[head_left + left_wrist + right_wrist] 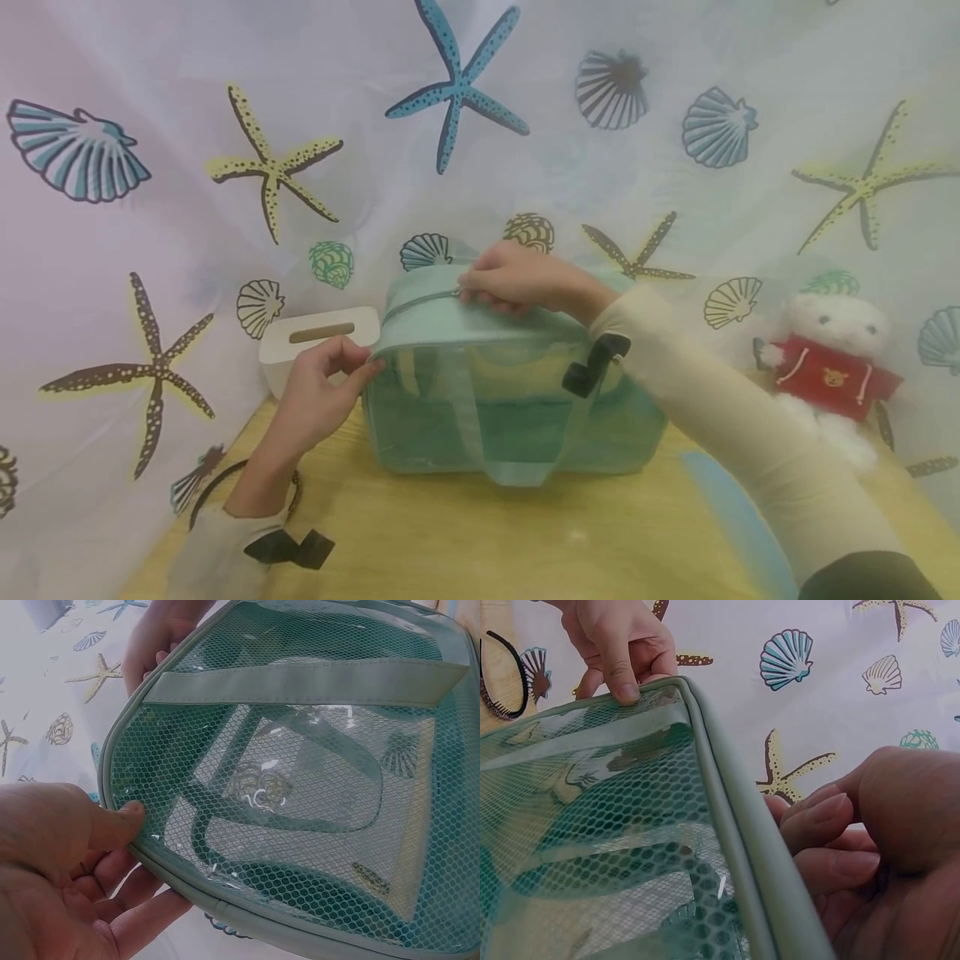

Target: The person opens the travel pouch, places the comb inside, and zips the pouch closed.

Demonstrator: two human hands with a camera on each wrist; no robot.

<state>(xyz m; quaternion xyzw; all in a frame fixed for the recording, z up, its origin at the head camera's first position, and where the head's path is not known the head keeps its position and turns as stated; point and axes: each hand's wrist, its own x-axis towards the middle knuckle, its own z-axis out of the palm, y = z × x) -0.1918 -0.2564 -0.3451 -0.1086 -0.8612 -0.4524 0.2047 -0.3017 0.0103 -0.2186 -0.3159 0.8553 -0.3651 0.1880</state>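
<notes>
Head view: on the table stands the bag; my left hand, pinching its corner, should hold it taut so the zip, pinched by my right hand, runs straight. Left wrist view: thumb in front, fingers half-bent. Right wrist view: fingers curled, zip hidden.

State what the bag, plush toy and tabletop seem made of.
Green zip bag: sides probably glossy clear plastic with mesh, from glints and a honeycomb pattern. Plush toy: body likely fluffy synthetic pile, given its fuzzy outline. Tabletop: perhaps satin wood or laminate, from faint grain.
</notes>
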